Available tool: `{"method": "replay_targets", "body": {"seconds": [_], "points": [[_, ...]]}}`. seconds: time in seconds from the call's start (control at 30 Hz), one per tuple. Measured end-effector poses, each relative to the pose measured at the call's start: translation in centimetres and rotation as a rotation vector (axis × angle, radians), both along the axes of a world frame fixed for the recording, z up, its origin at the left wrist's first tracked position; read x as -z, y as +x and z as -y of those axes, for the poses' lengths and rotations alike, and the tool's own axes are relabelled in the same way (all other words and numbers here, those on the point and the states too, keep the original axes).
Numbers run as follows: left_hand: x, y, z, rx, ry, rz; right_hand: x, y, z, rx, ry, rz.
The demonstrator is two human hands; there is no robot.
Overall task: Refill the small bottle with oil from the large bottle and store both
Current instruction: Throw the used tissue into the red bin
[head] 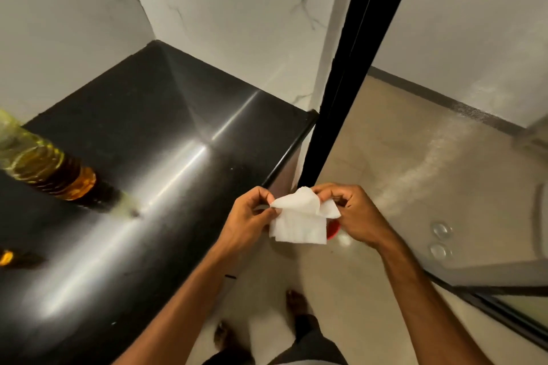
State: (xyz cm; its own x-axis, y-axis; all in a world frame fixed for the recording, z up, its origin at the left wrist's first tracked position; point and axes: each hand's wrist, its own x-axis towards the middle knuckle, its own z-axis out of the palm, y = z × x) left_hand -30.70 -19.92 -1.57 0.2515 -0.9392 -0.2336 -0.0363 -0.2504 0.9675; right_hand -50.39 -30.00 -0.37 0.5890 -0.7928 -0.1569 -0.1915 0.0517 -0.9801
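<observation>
A large clear bottle (44,166) with amber oil in its lower part stands on the black counter (166,133) at the left edge. A second amber-filled thing, perhaps the small bottle (6,257), is cut off at the far left edge. Both my hands hold a white paper tissue (299,224) in front of the counter's right end, over the floor. My left hand (246,222) pinches its left corner; my right hand (355,213) pinches the top right. Something red (332,230) peeks out behind the tissue, mostly hidden.
A black door frame (335,92) rises just right of the counter's end. A glass panel (444,157) stands to the right with two round knobs (441,241). White marble walls close the counter's far corner. My feet (296,302) are on the beige floor below.
</observation>
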Motion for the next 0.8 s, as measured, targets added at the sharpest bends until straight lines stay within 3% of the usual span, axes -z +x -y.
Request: {"method": "replay_targets", "body": {"seconds": [0.07,0.2,0.27,0.47,0.8], "points": [[1.6,-1.9,2.0,-0.013,0.041,-0.006,2.3,-2.7,1.6,-0.010,0.116,-0.025],[5.7,-6.0,3.6,-0.008,0.134,-0.054,7.2,-6.9,1.8,0.111,0.577,0.111],[7.5,-8.0,3.3,-0.025,0.193,-0.128,9.6,-8.5,1.0,0.185,0.694,0.031],[10.5,-11.3,1.5,-0.073,0.363,-0.304,14.8,-10.5,-2.4,0.153,0.600,-0.232],[11.9,-10.6,1.2,-0.127,0.399,-0.401,18.2,-8.9,-4.1,0.376,0.631,-0.171]]}}
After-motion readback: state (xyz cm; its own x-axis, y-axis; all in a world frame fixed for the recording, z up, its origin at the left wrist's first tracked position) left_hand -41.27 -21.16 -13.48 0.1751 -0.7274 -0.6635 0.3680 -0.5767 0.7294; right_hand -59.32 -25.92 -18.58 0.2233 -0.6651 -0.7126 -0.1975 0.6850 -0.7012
